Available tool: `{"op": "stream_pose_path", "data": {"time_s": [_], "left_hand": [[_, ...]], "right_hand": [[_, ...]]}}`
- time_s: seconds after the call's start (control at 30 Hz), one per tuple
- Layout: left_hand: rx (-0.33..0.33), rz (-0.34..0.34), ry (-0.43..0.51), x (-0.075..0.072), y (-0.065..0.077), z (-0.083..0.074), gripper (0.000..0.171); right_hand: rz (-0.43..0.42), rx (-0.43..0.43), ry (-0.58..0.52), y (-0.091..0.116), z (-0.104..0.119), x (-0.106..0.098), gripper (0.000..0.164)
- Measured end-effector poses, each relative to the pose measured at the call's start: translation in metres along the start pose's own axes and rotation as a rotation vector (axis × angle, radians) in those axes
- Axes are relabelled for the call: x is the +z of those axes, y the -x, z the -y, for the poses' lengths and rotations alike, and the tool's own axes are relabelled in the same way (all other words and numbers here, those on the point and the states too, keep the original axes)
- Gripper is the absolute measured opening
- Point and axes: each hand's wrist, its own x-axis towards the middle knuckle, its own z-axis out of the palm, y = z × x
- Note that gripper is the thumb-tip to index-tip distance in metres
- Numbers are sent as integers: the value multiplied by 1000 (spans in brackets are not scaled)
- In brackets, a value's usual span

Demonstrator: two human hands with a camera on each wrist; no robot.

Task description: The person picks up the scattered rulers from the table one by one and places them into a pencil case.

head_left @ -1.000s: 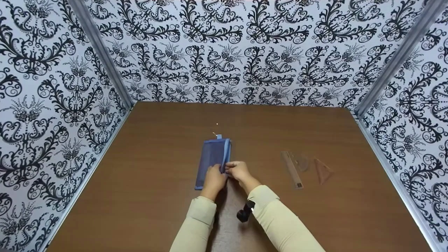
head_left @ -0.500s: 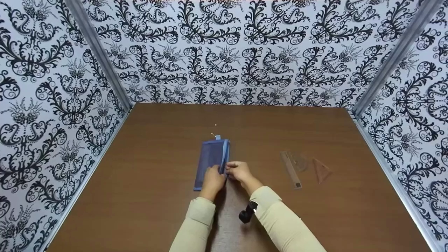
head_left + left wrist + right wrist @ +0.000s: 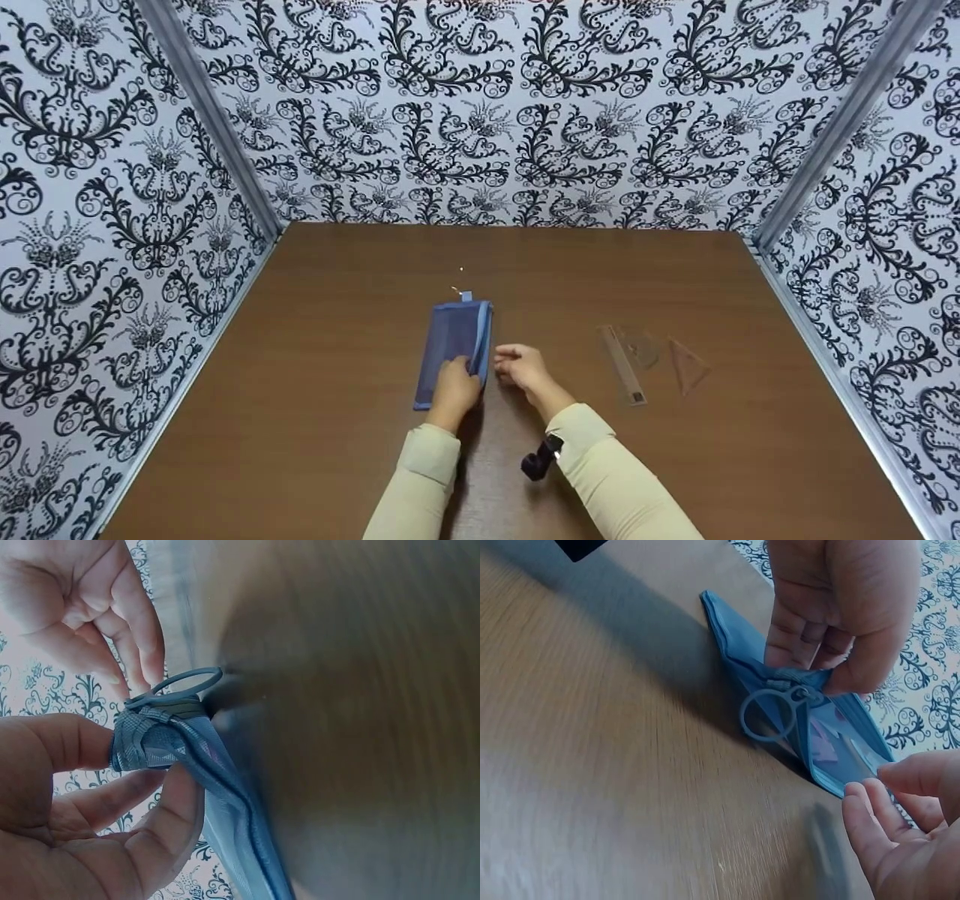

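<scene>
A blue mesh zip pouch (image 3: 446,341) lies lengthwise on the table, its blue zipper edge on the right. Near its front end my left hand (image 3: 456,391) pinches the zipper edge between thumb and fingers. In the right wrist view a ring-shaped zipper pull (image 3: 745,720) hangs there, and the mouth gapes over a pinkish piece (image 3: 824,746) inside. My right hand (image 3: 523,369) is just right of the pouch with fingers loosely bent and holding nothing. A narrow gap separates it from the pouch in the head view.
To the right on the brown table (image 3: 360,285) lie a clear ruler (image 3: 622,364), a clear protractor (image 3: 648,351) and a reddish set square (image 3: 688,366). A dark wrist camera (image 3: 540,459) juts from the right sleeve. Patterned walls (image 3: 465,150) enclose the back and sides.
My right hand has let go of the zipper edge and drawn slightly to the right, off the pouch. The left hand still grips in the same place.
</scene>
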Motion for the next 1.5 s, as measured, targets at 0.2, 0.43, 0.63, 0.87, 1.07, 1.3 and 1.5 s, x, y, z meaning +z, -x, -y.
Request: {"op": "stream_pose_path", "data": {"time_s": [0.2, 0.43, 0.63, 0.87, 1.07, 1.3, 1.5], "left_hand": [[4, -2, -5, 0, 0, 1, 39], [16, -10, 9, -1, 1, 2, 38], [16, -9, 2, 0, 1, 3, 38], [25, -1, 5, -1, 1, 3, 39], [52, -8, -2, 1, 0, 4, 40], [52, -13, -7, 2, -1, 4, 39], [59, -12, -1, 2, 1, 4, 39]], "right_hand": [[-19, -13, -9, -1, -1, -5, 38], [-37, -57, 46, 2, 3, -11, 40], [-50, -173, 158, 2, 3, -17, 38], [-10, -316, 307, 3, 2, -28, 38], [5, -382, 491, 6, 5, -38, 39], [-47, -436, 683, 7, 8, -46, 44], [-58, -441, 816, 13, 12, -51, 54]]}}
